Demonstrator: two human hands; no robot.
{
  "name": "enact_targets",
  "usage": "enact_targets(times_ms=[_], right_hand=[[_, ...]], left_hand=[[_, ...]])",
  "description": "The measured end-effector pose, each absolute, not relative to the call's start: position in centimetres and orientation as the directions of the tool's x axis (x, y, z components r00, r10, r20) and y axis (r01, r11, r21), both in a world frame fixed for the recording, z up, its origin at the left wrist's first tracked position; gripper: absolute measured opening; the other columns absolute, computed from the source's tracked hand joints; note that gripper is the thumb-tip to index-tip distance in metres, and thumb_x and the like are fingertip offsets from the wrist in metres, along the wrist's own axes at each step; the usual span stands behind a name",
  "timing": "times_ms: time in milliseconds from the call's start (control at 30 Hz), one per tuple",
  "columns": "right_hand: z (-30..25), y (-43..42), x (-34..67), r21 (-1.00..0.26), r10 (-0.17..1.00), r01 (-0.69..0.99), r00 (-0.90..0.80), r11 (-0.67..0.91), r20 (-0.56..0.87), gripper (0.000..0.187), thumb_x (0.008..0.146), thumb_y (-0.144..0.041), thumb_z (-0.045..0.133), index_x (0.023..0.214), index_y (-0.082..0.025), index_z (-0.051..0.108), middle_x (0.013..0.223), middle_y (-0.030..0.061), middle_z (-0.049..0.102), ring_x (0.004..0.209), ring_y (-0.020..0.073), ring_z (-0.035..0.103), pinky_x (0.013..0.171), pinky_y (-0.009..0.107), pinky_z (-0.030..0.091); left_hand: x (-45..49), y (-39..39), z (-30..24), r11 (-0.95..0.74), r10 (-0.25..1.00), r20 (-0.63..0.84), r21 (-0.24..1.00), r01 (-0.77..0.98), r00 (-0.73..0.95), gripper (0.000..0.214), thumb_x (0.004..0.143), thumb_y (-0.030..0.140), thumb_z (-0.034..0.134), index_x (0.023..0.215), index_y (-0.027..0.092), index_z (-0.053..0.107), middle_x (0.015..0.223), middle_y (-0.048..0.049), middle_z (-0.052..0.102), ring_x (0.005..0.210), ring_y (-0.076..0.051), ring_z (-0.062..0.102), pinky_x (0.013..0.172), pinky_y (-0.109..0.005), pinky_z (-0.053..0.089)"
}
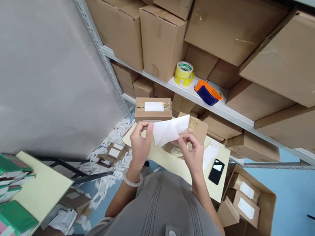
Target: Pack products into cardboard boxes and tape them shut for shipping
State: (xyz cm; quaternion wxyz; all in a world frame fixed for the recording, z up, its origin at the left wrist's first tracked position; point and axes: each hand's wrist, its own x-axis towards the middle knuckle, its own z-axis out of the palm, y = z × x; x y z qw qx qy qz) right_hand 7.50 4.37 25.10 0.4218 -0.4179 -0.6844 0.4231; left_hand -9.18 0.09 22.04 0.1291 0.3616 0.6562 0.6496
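A white paper label sheet (169, 130), folded or peeling across its middle, is stretched between my two hands above the table. My left hand (141, 141) pinches its left end between thumb and fingers. At its lower right corner, my right hand (192, 151) grips it the same way. Behind the sheet sits a cardboard box (199, 128) with shiny tape on it, partly hidden. A second taped box (152, 114) bearing a white label lies at the back left of the table.
On the cream table (157, 156) are a black phone (216, 171) and a white paper stack (210, 153). Above, a shelf (187, 92) holds cartons, yellow tape rolls (184, 73) and a tape dispenser (208, 93). A large open carton (262, 226) holding labelled boxes stands right; paper scraps (102, 185) litter the floor.
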Motion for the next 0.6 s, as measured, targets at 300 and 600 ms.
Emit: enact_targets(times_ms=[300,600], right_hand=[[25.1,6.3,4.9,-0.922,0.901,0.199,-0.355,0.332,0.248,0.013,0.086,-0.030,0.061,0.077,-0.021,0.064,0.072,0.0006,0.063,0.071,0.0165,0.054,0.068,0.029,0.042],[25.9,7.7,-0.6,-0.890,0.800,0.154,-0.521,0.429,0.296,0.013,0.086,-0.030,0.060,0.076,-0.022,0.062,0.072,-0.0002,0.060,0.071,0.0161,0.053,0.068,0.029,0.042]], left_hand=[[-14.5,-3.5,21.0,-0.013,0.436,0.261,0.959,0.284,-0.861,0.023,0.092,0.040,0.057,0.086,0.019,0.061,0.082,-0.0013,0.064,0.078,-0.014,0.061,0.075,-0.024,0.048],[-19.5,-11.0,18.5,0.116,0.110,0.197,0.971,0.209,-0.974,0.026,0.088,0.043,0.057,0.086,0.018,0.061,0.080,-0.0015,0.065,0.077,-0.015,0.061,0.073,-0.025,0.048]])
